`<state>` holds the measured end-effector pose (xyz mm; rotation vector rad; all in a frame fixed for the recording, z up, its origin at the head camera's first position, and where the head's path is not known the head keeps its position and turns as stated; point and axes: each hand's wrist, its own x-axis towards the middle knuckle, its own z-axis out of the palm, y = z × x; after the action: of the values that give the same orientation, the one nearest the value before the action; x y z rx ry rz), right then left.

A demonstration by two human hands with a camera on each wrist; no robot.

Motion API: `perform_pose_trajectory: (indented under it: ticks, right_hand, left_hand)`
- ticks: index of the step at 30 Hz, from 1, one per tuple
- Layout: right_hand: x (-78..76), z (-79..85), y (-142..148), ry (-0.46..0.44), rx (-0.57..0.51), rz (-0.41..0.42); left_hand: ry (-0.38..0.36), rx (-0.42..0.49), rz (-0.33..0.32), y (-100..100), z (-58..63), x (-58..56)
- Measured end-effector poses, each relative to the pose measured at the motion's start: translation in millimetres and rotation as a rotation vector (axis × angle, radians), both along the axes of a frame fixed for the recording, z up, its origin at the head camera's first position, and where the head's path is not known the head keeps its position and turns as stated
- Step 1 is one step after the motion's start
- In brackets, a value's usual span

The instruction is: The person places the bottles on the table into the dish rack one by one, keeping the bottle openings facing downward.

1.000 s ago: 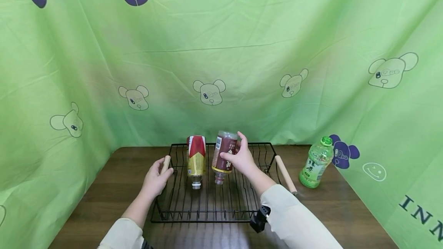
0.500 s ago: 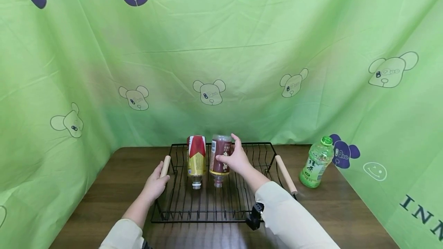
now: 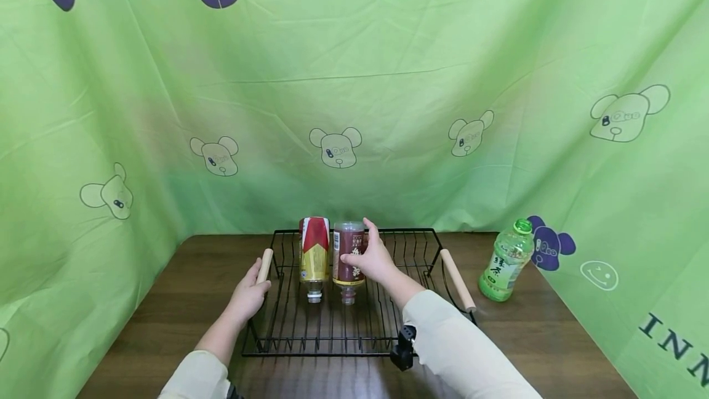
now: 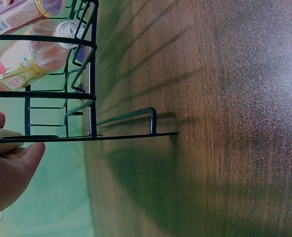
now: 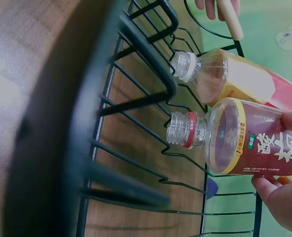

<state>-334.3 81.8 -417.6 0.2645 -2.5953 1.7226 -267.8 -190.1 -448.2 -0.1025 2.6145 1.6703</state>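
Observation:
My right hand [image 3: 375,258] grips an upside-down clear plastic bottle with a dark red label [image 3: 344,257]; its neck points down into the black wire dish rack [image 3: 332,338]. Close on its left, a second inverted bottle with a red and yellow label [image 3: 314,251] stands in the rack, untouched. In the right wrist view both necks lack caps, and my thumb and fingers hold the dark red bottle [image 5: 264,138] near its base end. My left hand [image 3: 247,294] holds the rack's left wooden handle [image 3: 264,265], thumb on one side and fingers on the other.
A green tea bottle [image 3: 505,260] stands upright on the brown wooden table [image 3: 166,319], right of the rack. The rack's right wooden handle [image 3: 458,280] leans outward beside my right forearm. A green printed cloth [image 3: 399,103] hangs behind and along both sides.
My right hand has moved left and slightly down with the dark red bottle, which has gone from tilted to nearly upright beside the other bottle. My left hand has shifted slightly on the handle.

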Motion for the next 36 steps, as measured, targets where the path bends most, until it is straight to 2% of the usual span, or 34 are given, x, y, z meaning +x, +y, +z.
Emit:
perform_pose_trajectory:
  ticks: [5, 17, 36]
  right_hand:
    - [-0.5, -0.8, -4.3, 0.006, 0.03, 0.002]
    - [-3.4, -0.6, -2.6, -0.023, 0.104, -0.073]
    - [-9.6, 2.6, -3.4, -0.061, 0.216, -0.058]
  left_hand:
    - [0.004, 0.01, -0.01, 0.1, 1.1, 0.9]
    - [0.006, 0.006, -0.009, 0.3, 0.9, 1.1]
    - [0.007, 0.014, -0.005, 0.4, 0.9, 1.1]
